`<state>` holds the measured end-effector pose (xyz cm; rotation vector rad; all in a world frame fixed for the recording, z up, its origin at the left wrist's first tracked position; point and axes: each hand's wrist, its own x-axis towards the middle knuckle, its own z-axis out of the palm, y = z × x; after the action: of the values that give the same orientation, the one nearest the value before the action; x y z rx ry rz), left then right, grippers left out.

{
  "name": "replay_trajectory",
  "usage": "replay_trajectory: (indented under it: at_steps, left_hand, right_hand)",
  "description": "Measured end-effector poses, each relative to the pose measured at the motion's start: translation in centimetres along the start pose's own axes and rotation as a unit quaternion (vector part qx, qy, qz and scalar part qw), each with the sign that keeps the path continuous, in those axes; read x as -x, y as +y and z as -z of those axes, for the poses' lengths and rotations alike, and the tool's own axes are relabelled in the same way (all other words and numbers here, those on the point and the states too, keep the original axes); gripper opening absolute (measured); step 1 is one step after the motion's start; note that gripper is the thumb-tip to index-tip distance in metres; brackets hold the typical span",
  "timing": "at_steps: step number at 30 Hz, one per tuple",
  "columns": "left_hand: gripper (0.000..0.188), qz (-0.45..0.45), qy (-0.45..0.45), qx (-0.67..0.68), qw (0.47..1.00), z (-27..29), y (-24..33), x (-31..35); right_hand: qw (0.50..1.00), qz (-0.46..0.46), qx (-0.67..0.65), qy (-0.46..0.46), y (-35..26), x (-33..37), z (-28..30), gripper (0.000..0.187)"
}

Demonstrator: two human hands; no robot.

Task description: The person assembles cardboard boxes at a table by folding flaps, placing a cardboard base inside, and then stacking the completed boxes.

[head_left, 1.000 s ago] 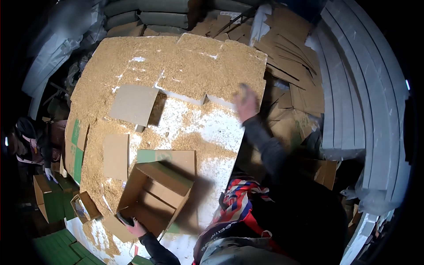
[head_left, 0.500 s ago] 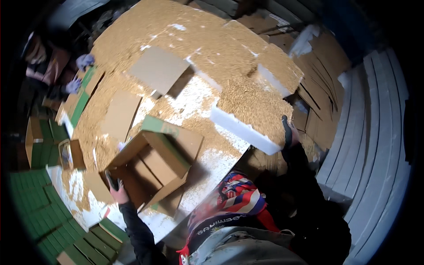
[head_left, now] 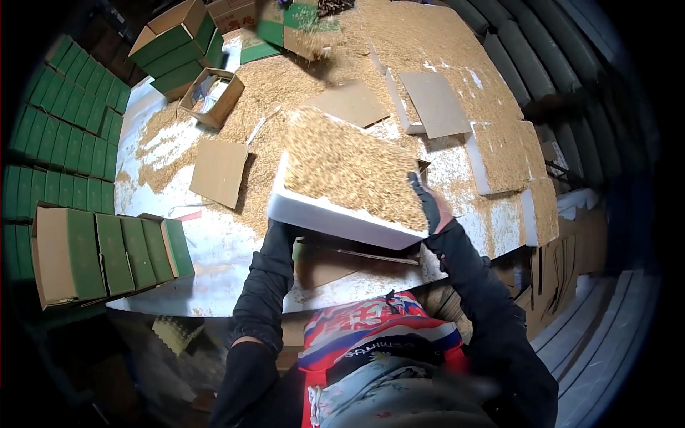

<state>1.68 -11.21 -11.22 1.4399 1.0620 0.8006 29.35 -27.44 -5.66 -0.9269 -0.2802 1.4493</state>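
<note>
The left hand is hidden by the white tray [head_left: 328, 216]; only its dark sleeve [head_left: 265, 292] shows, running up to the tray's near left corner, so how far the fingers are bent and what they grip cannot be judged. The right hand [head_left: 438, 207] is partly hidden at the tray's right end, its dark-covered fingers curled against that side and holding it. The tray is raised in front of the body above the near part of the table [head_left: 214, 269], its near wall sloping down to the right, and its load of grain [head_left: 349, 160] is blurred. Beneath it, a cardboard box [head_left: 325, 265] is mostly covered, with a strip of brown board and a flap edge showing. At the top, a green carton [head_left: 307, 32] is smeared by motion and cut off by the frame; whatever touches it is too unclear to name. The contents of the small box [head_left: 227, 102] are hard to make out. The table's near edge curves just in front of the printed apron [head_left: 371, 328]. A white stretch of table, with scattered grain, lies between the tray and the row of green boxes [head_left: 118, 253] at the left. Beyond the tray, a cardboard sheet [head_left: 353, 104] lies close to its far side; to the right, grain-topped slabs [head_left: 510, 157] stand apart from the right hand.
</note>
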Motion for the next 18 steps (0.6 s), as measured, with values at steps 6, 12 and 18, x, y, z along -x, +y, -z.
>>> replay_trajectory:
  at_steps: [6, 12, 18]
  left_hand:
    - [0.035, -0.032, 0.039, -0.031, 0.998, -1.4, 4.0, 1.2]
    - [0.047, 0.013, 0.042, -0.038, 0.998, -3.6, 5.6, 2.4]
    - [0.049, 0.080, 0.226, 0.096, 0.966, 0.7, 3.4, 1.1]
  right_hand:
    - [0.952, 0.192, 0.234, 0.043, -0.8, 2.8, 0.9, 0.054]
    - [0.491, 0.170, 0.818, 0.246, 2.1, 0.4, 0.1, 0.049]
    - [0.578, 0.290, 0.752, -0.131, -6.1, -13.1, -12.5, 0.034]
